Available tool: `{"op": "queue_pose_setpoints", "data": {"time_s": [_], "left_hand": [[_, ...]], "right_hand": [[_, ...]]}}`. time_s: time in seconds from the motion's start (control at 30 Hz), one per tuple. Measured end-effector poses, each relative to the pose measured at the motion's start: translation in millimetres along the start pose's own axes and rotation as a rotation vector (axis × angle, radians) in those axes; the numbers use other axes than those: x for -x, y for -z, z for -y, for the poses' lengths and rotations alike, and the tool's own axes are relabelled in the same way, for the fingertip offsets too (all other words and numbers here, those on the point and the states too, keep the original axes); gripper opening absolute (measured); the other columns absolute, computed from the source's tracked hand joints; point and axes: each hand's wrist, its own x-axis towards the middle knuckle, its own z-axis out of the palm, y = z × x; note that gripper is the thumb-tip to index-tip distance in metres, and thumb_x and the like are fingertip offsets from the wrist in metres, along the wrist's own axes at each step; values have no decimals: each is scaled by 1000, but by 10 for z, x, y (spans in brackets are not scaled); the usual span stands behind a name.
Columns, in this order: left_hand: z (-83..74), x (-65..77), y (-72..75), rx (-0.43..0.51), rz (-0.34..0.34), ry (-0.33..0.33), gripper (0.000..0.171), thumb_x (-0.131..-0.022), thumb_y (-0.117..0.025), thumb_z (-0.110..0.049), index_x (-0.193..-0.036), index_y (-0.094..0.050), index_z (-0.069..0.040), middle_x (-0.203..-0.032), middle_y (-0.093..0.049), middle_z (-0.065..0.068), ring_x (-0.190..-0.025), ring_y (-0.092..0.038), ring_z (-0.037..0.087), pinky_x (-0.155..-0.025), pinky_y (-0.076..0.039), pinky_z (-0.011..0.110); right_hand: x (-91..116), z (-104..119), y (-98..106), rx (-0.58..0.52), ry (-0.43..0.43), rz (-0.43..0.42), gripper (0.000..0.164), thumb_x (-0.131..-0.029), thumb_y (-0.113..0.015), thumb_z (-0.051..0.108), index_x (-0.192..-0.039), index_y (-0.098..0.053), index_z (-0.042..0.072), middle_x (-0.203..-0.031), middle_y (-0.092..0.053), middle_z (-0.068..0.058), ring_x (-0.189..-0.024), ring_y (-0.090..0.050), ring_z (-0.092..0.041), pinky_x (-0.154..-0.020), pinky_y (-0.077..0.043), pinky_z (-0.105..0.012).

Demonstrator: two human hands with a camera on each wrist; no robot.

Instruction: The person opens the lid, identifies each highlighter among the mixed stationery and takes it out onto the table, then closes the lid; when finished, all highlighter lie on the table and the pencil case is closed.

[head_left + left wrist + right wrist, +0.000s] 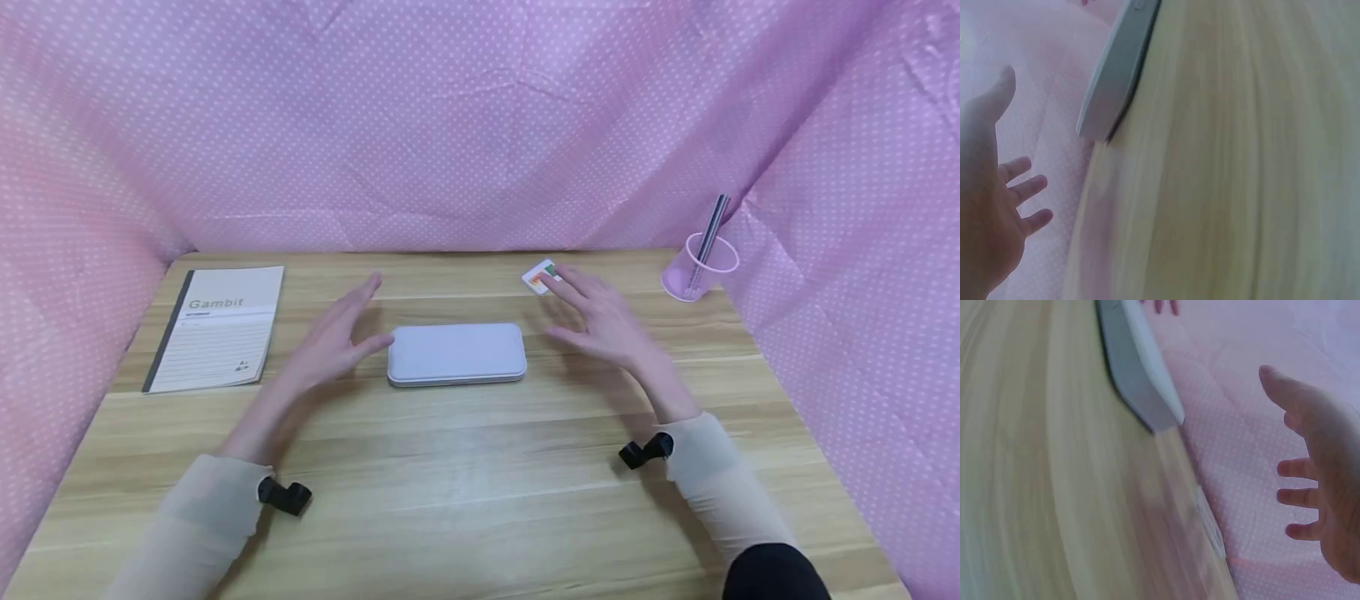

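Observation:
A closed, pale rectangular case (457, 353) with rounded corners lies flat near the middle of the table. On its left, my left hand (333, 342) hovers with fingers extended and thumb tip close to the case's upper left corner; whether they touch I cannot tell. Across from it, my right hand (600, 321) is held above the table with fingers spread, apart from the case. Just behind the right fingertips lies a small white card (537, 278) with orange and green marks, partly covered by them. Both wrist views show the case's side, and neither hand holds anything.
A notebook (217, 329) marked "Gambit" lies at the left of the wooden table (465, 500). At the back right stands a pink mesh cup (686, 279) holding dark, slim sticks (712, 227). Pink dotted cloth (450, 125) hangs behind and at both sides.

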Motion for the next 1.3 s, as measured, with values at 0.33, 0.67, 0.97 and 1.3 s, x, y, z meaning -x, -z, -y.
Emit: {"op": "queue_pose_setpoints", "data": {"time_s": [0.33, 0.67, 0.97, 1.3], "left_hand": [[-114, -51, -57, 246, -35, 41, 96, -98, -69, -38, -167, -2, -28, -169, -33, 11, -154, -33, 38, -126, -25, 65], [-119, -32, -143, 309, 91, 119, 99, -97, -69, -44, -167, 0, -31, -171, -28, 10, -157, -27, 37, -125, -25, 67], [-168, 26, -192, 264, 230, 124, 106, -91, -77, -44, -167, -6, -24, -169, -31, 15, -159, -23, 36, -130, -17, 60], [-139, 85, -201, 179, 257, 94, 118, -80, -86, -46, -167, -11, -19, -173, -20, 14, -160, -17, 40, -130, -16, 62]], "right_hand": [[-162, 287, -82, -195, -60, -41, 79, -90, -77, 45, -159, -40, 30, -164, -44, -4, -151, -42, -33, -123, -34, -60], [-279, 518, -259, -269, -22, 49, 81, -88, -77, 51, -158, -41, 33, -163, -45, -1, -151, -42, -29, -120, -40, -58], [-271, 629, -412, -245, 37, 160, 84, -84, -81, 52, -156, -46, 26, -162, -45, -6, -150, -43, -29, -123, -39, -54], [-247, 714, -505, -206, 35, 240, 90, -81, -83, 54, -157, -43, 29, -164, -42, -5, -151, -41, -32, -122, -38, -59]]}}
